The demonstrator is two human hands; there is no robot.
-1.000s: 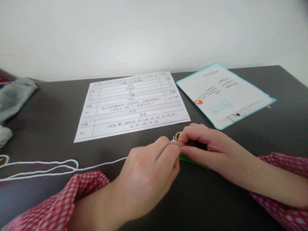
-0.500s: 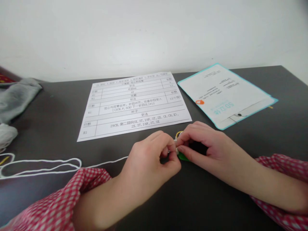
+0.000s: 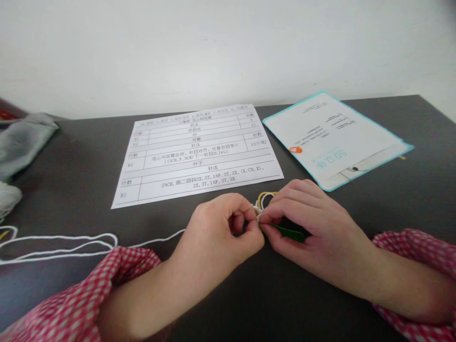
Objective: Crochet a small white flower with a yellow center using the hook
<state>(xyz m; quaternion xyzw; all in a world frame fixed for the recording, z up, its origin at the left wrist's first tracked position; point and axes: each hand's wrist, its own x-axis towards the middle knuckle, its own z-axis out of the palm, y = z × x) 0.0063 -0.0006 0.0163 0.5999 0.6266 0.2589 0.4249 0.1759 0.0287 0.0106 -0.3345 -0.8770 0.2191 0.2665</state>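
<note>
My left hand (image 3: 221, 232) is closed, its thumb and fingers pinching a small piece of white and yellow crochet work (image 3: 264, 198) mostly hidden behind them. Meeting it fingertip to fingertip, my right hand (image 3: 309, 228) pinches a crochet hook with a green handle (image 3: 290, 233); the handle lies under the palm and the hook's tip is out of sight. A loop of white yarn and a yellow strand stick up between the two hands. From behind my left hand a white yarn strand (image 3: 162, 239) runs left across the dark table (image 3: 228, 304).
A printed pattern sheet (image 3: 192, 156) lies beyond my hands. Right of it is a white packet with a turquoise border (image 3: 320, 128). Loose yarn loops (image 3: 71, 242), a white yarn ball (image 3: 7, 199) and a grey translucent bag (image 3: 30, 140) are at the left. A wall stands behind.
The crochet hook's green handle has swung outward and shows more under my right hand. More of the white loop and yellow strand shows between my hands. Both hands still pinch closely together.
</note>
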